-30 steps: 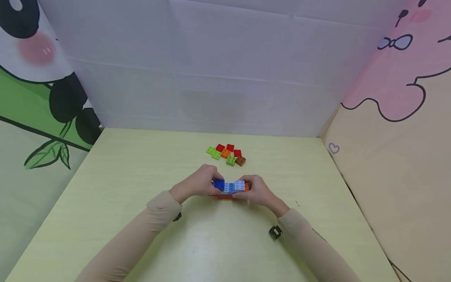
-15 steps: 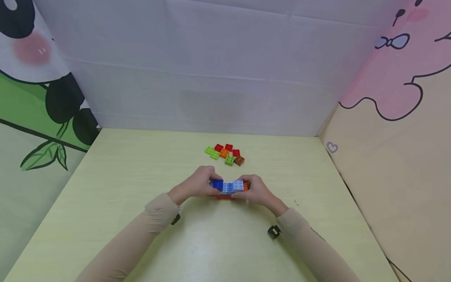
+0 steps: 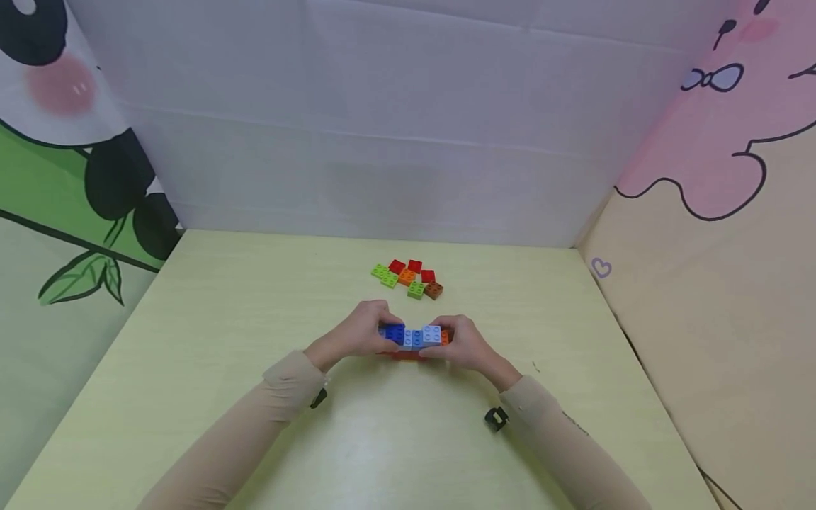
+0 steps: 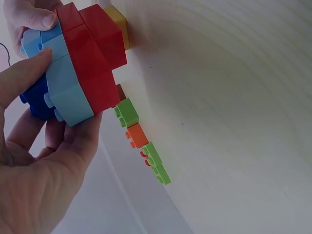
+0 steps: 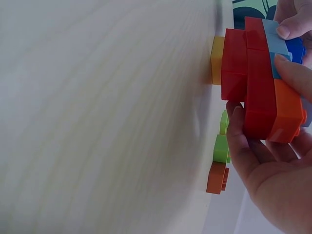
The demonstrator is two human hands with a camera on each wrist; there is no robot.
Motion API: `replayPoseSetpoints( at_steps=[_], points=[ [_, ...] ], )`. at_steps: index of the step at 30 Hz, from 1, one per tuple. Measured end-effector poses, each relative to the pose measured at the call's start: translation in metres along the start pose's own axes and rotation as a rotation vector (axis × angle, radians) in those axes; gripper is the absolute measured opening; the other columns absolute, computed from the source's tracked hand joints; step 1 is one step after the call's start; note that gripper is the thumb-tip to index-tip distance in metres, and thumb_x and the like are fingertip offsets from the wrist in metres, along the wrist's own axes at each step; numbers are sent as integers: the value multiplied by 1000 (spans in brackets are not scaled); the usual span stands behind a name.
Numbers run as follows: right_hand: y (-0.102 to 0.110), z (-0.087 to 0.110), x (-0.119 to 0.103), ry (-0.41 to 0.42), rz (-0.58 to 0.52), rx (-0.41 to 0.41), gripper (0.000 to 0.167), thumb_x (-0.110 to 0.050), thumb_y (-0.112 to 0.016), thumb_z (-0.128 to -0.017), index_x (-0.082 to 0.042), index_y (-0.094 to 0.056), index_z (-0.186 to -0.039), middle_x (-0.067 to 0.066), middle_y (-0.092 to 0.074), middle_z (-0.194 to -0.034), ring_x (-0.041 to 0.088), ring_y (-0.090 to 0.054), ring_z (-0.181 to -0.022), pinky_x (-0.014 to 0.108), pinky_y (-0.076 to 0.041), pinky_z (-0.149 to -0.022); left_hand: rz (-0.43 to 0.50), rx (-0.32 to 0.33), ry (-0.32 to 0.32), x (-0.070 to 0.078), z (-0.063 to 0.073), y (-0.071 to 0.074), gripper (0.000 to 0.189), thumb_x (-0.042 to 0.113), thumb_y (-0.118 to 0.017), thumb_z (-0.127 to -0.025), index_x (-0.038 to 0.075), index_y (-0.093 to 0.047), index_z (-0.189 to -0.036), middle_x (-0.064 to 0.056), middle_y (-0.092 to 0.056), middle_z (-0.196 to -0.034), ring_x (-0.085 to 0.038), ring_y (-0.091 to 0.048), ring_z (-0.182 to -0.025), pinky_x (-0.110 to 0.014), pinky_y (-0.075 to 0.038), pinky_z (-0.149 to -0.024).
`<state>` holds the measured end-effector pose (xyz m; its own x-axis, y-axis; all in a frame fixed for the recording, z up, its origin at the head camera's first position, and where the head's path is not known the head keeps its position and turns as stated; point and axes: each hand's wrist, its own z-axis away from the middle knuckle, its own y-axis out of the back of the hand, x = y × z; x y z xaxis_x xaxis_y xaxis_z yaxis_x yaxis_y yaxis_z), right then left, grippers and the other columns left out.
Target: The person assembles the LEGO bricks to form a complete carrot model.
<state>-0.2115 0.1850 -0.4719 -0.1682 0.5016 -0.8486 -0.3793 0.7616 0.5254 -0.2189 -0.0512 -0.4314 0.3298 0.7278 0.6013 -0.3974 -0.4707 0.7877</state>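
A stack of toy building bricks stands on the table between my two hands. In the wrist views a yellow brick (image 4: 120, 25) is lowest, with red bricks (image 5: 259, 87) above it. Over the red lie light blue bricks (image 4: 68, 85) and an orange brick (image 5: 286, 111). On top sit a dark blue brick (image 3: 394, 333) at the left and a pale blue brick (image 3: 432, 334) at the right. My left hand (image 3: 360, 331) grips the stack's left end, thumb on the near side. My right hand (image 3: 470, 345) grips its right end, partly hiding the orange brick.
Beyond the stack lie several loose bricks: green bricks (image 3: 416, 290), red bricks (image 3: 415, 265), an orange brick (image 3: 406, 277) and a brown brick (image 3: 434, 290). A pale wall (image 3: 382, 163) rises behind the table (image 3: 268, 283), with printed side panels.
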Motion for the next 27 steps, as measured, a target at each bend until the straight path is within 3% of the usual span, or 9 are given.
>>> replayPoseSetpoints(
  at_steps=[11,19,27],
  points=[
    [-1,1,-1,11,-9,8,38,-29,-85,-72,-13,-68,-102,-2,-62,-95,19,-55,-89,34,-47,-77,45,26,19,1,-2,-5,38,21,-83,-74,12,-72,-109,2,-63,-104,-17,-53,-97,-37,-43,-87],
    [-3,-1,6,43,-20,15,36,-30,-86,-71,-14,-69,-99,-3,-63,-93,18,-56,-85,34,-48,-74,82,35,-5,-4,-8,-18,29,25,-84,-73,15,-72,-98,5,-64,-96,-18,-53,-92,-38,-45,-84],
    [-3,-1,5,40,-14,11,37,-31,-85,-72,-14,-68,-101,-3,-63,-94,19,-56,-87,34,-48,-76,49,28,38,0,-10,-20,29,26,-84,-72,17,-72,-96,5,-62,-96,-18,-52,-94,-39,-43,-86]
  ],
)
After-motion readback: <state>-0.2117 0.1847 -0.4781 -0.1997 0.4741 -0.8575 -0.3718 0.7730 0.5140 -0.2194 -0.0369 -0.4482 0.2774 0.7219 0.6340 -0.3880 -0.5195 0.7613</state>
